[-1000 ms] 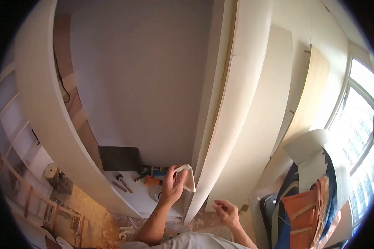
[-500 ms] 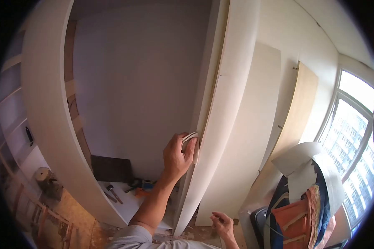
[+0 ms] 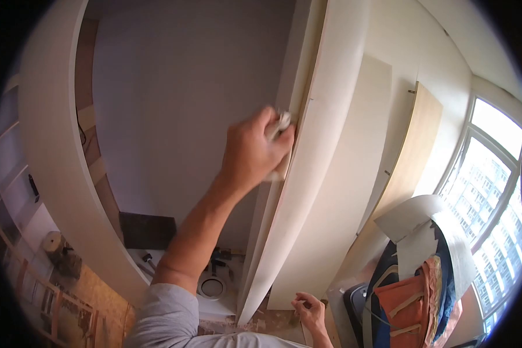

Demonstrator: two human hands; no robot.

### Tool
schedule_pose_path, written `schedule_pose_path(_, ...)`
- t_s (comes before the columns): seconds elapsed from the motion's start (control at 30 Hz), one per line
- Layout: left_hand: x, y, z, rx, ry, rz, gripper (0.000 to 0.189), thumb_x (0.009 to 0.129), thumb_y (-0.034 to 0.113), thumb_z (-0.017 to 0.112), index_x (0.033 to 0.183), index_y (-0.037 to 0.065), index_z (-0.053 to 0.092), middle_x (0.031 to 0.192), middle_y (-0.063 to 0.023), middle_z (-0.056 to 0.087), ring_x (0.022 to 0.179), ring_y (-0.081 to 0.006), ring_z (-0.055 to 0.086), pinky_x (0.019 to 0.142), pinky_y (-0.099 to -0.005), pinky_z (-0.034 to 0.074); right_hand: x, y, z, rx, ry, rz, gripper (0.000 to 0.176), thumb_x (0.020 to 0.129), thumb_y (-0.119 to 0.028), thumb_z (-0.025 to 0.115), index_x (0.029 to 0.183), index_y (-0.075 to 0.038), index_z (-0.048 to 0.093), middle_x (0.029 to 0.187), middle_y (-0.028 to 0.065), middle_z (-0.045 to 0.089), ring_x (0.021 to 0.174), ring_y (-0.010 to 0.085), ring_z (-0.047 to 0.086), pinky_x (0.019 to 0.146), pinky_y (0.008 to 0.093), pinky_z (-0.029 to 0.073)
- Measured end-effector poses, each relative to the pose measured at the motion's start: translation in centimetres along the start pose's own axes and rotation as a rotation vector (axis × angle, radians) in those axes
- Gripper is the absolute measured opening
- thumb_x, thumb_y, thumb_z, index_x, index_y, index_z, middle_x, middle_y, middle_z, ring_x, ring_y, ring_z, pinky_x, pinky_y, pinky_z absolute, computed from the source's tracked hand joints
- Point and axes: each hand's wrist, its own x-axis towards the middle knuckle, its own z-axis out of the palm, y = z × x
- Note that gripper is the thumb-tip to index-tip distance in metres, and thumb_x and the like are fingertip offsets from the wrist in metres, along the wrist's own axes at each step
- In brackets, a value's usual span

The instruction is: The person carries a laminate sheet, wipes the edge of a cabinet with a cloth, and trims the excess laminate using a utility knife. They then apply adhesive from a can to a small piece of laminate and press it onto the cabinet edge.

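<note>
My left hand is closed around a folded pale pad, its edges blurred by motion. The pad presses against the edge of a tall cream-coloured upright panel, where a narrow raw-wood strip runs along the side. Low down near the floor is my right hand, its fingers loosely curled and apart, with nothing visible in them. A large pale board leans just beyond the right hand.
The open cabinet's other side panel rises at left. A hammer, a dark board and a round ring lie at its base. Against the right wall leans a wooden panel; an orange-and-blue bag stands below the window.
My left hand has moved up along the panel edge with the pad, the arm reaching further. The view has shifted slightly and the ring has come into sight. My right hand stays low.
</note>
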Motion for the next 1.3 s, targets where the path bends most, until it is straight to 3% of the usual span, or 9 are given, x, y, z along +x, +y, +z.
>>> schedule_pose_path(0.13,2.5,0.7,-0.4,-0.066,-0.030,-0.063,0.023,0.089,0.017,0.084,0.092,0.001,0.068,0.079,-0.0143,0.074,0.070,-0.0196,0.073,0.066,-0.0352,0.057,1.0,0.1,0.5,0.005,-0.026,0.015,0.035,0.091,-0.009,0.084,0.123,0.005,0.075,0.097,0.0045,0.077,0.068,0.0094,0.068,0.061,0.0253,0.055)
schedule_pose_path(0.4,-5.6,-0.1,-0.6,-0.094,-0.097,-0.195,0.024,0.091,0.016,0.082,0.087,0.000,0.064,0.076,-0.0103,0.071,0.070,-0.0136,0.067,0.067,-0.0326,0.054,0.8,-1.2,0.5,0.007,-0.078,0.106,0.044,0.089,-0.010,0.086,0.129,0.004,0.073,0.101,0.0030,0.077,0.071,0.0097,0.069,0.065,0.0246,0.056)
schedule_pose_path(0.6,3.7,0.9,0.1,-0.176,-0.072,-0.112,0.025,0.091,0.017,0.082,0.087,0.001,0.063,0.076,-0.0095,0.069,0.072,-0.0123,0.065,0.069,-0.0324,0.054,2.7,-0.8,-0.3,0.007,-0.069,0.113,0.041,0.090,-0.006,0.084,0.129,0.004,0.073,0.101,0.0030,0.077,0.072,0.0096,0.069,0.065,0.0246,0.056)
schedule_pose_path(0.8,-6.0,-0.5,-0.8,-0.054,-0.123,-0.169,0.026,0.092,0.017,0.081,0.085,0.001,0.062,0.072,-0.0081,0.067,0.071,-0.0099,0.061,0.067,-0.0318,0.052,3.3,-0.1,0.0,0.044,-0.076,0.008,0.043,0.090,-0.010,0.085,0.130,0.000,0.074,0.107,0.0024,0.077,0.074,0.0069,0.068,0.067,0.0248,0.055)
schedule_pose_path(0.83,-6.2,-0.9,-0.6,-0.052,-0.124,-0.162,0.026,0.092,0.017,0.081,0.085,0.001,0.062,0.072,-0.0081,0.067,0.071,-0.0099,0.061,0.067,-0.0318,0.052,3.1,0.0,0.2,0.051,-0.091,0.025,0.043,0.090,-0.010,0.086,0.130,-0.001,0.074,0.107,0.0021,0.077,0.074,0.0068,0.068,0.067,0.0249,0.055)
schedule_pose_path(0.9,-6.3,-0.7,0.1,-0.147,-0.060,-0.149,0.023,0.091,0.012,0.081,0.085,0.002,0.062,0.072,-0.0135,0.070,0.065,-0.0205,0.071,0.062,-0.0363,0.056,2.6,0.0,0.1,0.046,-0.101,0.047,0.043,0.089,-0.010,0.086,0.130,-0.001,0.075,0.108,0.0017,0.077,0.074,0.0068,0.068,0.066,0.0249,0.055)
schedule_pose_path(1.03,1.4,-0.1,0.8,-0.141,0.013,0.035,0.024,0.093,0.012,0.079,0.084,0.001,0.060,0.072,-0.0133,0.071,0.062,-0.0197,0.070,0.058,-0.0344,0.054,2.8,-0.8,0.1,-0.003,-0.142,0.087,0.043,0.090,-0.011,0.086,0.130,-0.001,0.074,0.109,0.0011,0.077,0.073,0.0067,0.067,0.065,0.0253,0.054)
schedule_pose_path(1.13,2.6,0.4,-0.1,-0.160,-0.074,-0.081,0.023,0.092,0.015,0.080,0.086,0.001,0.062,0.077,-0.0096,0.071,0.069,-0.0107,0.062,0.065,-0.0321,0.051,4.2,-1.9,0.6,-0.015,-0.123,0.067,0.043,0.090,-0.011,0.086,0.130,-0.001,0.074,0.109,0.0010,0.077,0.073,0.0067,0.067,0.065,0.0254,0.055)
schedule_pose_path(1.3,-6.1,-0.5,-0.8,-0.068,-0.111,-0.098,0.023,0.093,0.015,0.080,0.086,0.000,0.062,0.076,-0.0114,0.071,0.069,-0.0125,0.065,0.064,-0.0337,0.053,3.8,-1.4,1.3,0.012,-0.121,-0.008,0.042,0.090,-0.011,0.086,0.130,-0.002,0.075,0.109,0.0006,0.077,0.071,0.0063,0.065,0.065,0.0255,0.055)
